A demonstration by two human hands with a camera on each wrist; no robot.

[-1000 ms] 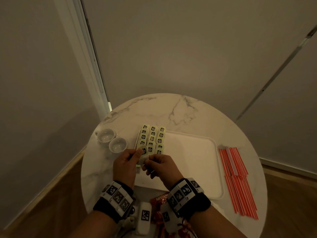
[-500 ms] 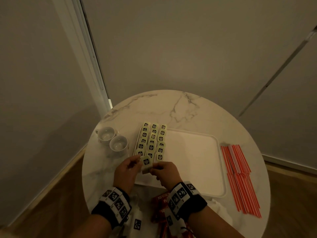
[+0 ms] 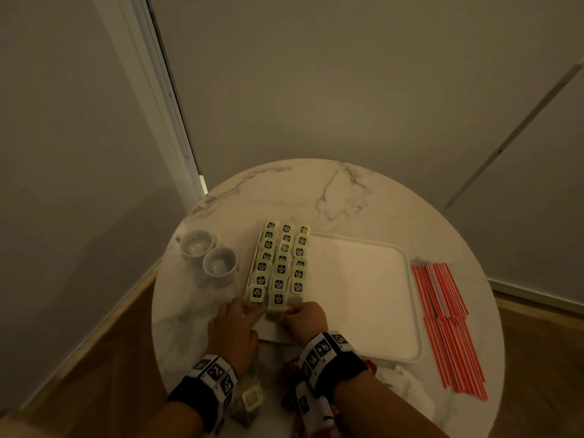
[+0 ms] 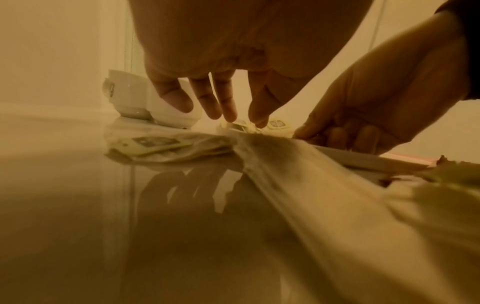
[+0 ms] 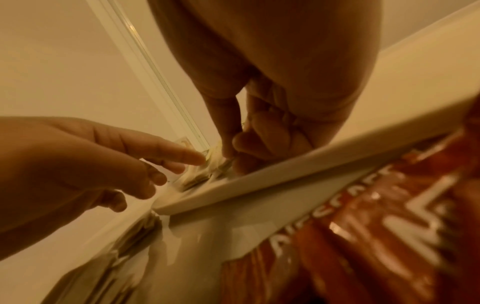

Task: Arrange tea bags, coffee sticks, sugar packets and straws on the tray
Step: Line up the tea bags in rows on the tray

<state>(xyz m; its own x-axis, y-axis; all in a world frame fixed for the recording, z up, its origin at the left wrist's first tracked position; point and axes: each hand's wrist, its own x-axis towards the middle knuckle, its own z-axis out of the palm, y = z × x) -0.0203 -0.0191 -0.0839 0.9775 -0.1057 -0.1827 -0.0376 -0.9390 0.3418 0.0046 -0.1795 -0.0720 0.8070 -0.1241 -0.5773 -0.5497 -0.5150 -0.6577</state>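
A white tray (image 3: 414, 311) lies on the round marble table (image 3: 316, 191). Three columns of tea bags (image 3: 282, 257) with yellow-green tags fill its left side. At the near end of the middle column lies one more tea bag (image 3: 278, 301). My right hand (image 3: 286, 314) pinches this bag's right edge between thumb and forefinger, as the right wrist view (image 5: 231, 152) shows. My left hand (image 3: 252, 308) touches the bag's left side with straight fingers (image 4: 230, 117). Red coffee sticks (image 5: 376, 236) lie under my right wrist. Red-and-white straws (image 3: 448, 327) lie right of the tray.
Two white cups (image 3: 207, 254) stand left of the tray. Loose tea bags (image 3: 249, 401) lie by my left wrist at the table's near edge. Something white and crumpled (image 3: 407, 384) sits near the tray's front right corner. Walls stand close behind the table.
Both hands have lowered and moved forward with the tea bag, from above the tray's near left corner down onto the near end of the middle column.
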